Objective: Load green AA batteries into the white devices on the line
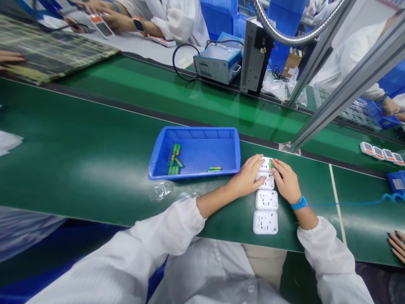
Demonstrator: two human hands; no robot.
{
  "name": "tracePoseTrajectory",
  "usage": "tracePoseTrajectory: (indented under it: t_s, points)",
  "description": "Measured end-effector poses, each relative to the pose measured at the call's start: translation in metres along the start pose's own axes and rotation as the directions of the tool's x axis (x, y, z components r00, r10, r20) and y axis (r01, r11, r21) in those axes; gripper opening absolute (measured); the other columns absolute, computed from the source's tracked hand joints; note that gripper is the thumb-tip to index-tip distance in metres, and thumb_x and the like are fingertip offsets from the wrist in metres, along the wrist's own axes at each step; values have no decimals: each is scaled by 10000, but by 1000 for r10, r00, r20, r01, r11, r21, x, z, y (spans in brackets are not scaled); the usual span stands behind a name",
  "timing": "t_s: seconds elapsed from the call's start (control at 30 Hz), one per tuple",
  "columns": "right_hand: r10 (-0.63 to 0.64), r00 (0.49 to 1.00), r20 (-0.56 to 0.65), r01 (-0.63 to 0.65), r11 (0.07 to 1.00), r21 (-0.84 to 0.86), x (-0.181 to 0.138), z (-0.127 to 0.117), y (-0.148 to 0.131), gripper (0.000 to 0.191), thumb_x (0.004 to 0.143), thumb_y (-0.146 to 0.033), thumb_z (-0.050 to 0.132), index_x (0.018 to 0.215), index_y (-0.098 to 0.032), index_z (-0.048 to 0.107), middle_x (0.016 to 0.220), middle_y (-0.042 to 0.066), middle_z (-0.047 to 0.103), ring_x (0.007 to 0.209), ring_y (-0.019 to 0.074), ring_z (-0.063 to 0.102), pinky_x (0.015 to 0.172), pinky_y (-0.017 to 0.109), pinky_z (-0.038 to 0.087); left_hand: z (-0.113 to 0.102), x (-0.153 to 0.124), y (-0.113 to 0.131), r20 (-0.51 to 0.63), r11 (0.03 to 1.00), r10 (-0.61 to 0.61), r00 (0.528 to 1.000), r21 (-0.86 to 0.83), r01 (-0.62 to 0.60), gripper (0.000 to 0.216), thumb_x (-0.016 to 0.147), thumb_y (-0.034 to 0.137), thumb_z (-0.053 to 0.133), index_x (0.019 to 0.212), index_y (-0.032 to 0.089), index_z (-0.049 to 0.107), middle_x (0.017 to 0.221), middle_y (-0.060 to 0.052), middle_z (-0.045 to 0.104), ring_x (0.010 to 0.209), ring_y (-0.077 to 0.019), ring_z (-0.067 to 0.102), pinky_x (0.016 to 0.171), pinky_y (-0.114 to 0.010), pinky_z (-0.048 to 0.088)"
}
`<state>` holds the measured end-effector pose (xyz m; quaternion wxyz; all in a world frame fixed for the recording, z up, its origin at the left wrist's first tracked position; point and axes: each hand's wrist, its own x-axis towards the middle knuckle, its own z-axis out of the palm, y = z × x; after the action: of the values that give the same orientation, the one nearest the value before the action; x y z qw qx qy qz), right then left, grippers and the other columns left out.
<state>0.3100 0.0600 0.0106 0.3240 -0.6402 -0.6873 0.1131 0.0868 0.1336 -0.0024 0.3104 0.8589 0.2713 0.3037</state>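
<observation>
Several white square devices lie in a column on the green work surface, their undersides up. My left hand (247, 179) grips the left side of the farthest white device (264, 165), with the thumb over the second device (268, 181). My right hand (287, 182) is at the farthest device's right side, its fingers closed on a green battery (271, 164) at the compartment. Fingers partly hide the compartment. Two nearer devices, a third one (266, 200) and the nearest one (265, 222), lie untouched. Left of my hands stands a blue bin (194, 175) with loose green batteries (174, 170) inside.
Clear plastic bags (162, 190) lie before the bin. A metal post (335, 80) rises beyond my hands. A blue cord runs right from my wristband (299, 203). Other people work across the line, and a co-worker's hand (398, 245) rests at the right edge.
</observation>
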Motion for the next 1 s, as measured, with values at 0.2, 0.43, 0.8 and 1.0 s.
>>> tracePoseTrajectory:
  t_s: [0.2, 0.43, 0.8, 1.0]
  points:
    - [126, 990, -58, -115, 981, 156, 5, 4, 6, 536, 1092, -505, 630, 1535, -212, 706, 1379, 168, 783, 1136, 294, 782, 920, 451, 692, 6, 2, -2, -28, 994, -107, 994, 36, 108, 497, 1114, 294, 535, 1587, 143, 507, 1769, -244, 418, 1719, -399, 321, 1383, -695, 345]
    - [185, 976, -118, -179, 982, 61, 11, 14, 19, 606, 944, -662, 791, 1311, -181, 833, 1520, 248, 648, 1182, 348, 726, 906, 508, 693, 3, 0, -6, -65, 996, -46, 997, -81, 40, 549, 1075, 263, 585, 1611, 193, 492, 1719, -214, 482, 1638, -353, 459, 1366, -636, 407]
    - [265, 964, -5, -243, 891, 382, 7, 0, 2, 502, 920, -575, 847, 1256, -229, 707, 986, 50, 866, 871, 257, 798, 841, 382, 629, -3, 2, 2, -82, 976, 130, 988, -168, -142, 586, 1051, 209, 583, 1629, 221, 490, 1718, -191, 481, 1661, -329, 438, 1384, -614, 394]
    - [174, 984, 48, -180, 920, 348, 10, -8, 2, 376, 994, -467, 739, 1287, -234, 770, 1080, 57, 881, 990, 277, 828, 930, 398, 626, -5, 4, 0, -109, 967, 144, 983, -196, -164, 582, 1047, 185, 578, 1622, 205, 492, 1730, -200, 467, 1672, -330, 423, 1391, -614, 379]
